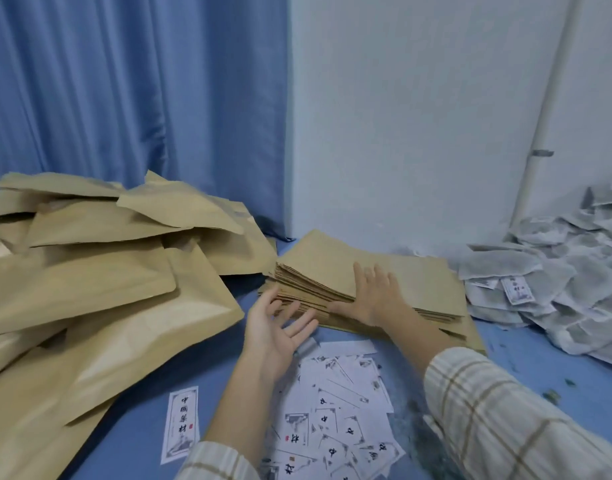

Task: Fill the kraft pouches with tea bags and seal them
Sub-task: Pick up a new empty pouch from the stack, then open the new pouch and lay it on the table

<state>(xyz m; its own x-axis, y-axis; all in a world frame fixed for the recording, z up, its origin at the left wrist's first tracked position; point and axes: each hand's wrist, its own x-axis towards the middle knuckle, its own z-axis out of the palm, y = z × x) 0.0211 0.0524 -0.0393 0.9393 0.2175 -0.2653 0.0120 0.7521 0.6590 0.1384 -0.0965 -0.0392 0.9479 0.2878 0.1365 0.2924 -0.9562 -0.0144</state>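
A flat stack of empty kraft pouches (415,275) lies in the middle of the blue table. My right hand (373,296) rests palm down on the stack's near left corner, fingers straight and spread. My left hand (273,327) hovers palm up just in front of the stack's left edge, its fingertips at the pouch edges, holding nothing. A big heap of filled, puffed kraft pouches (100,282) covers the left side. Loose grey-white tea bags (557,289) are piled at the right against the wall.
White printed labels (342,410) lie scattered on the blue table (141,420) between my forearms, and one long label (180,424) lies to their left. A blue curtain (124,81) and a white wall (401,116) close off the back. Green crumbs dot the right side.
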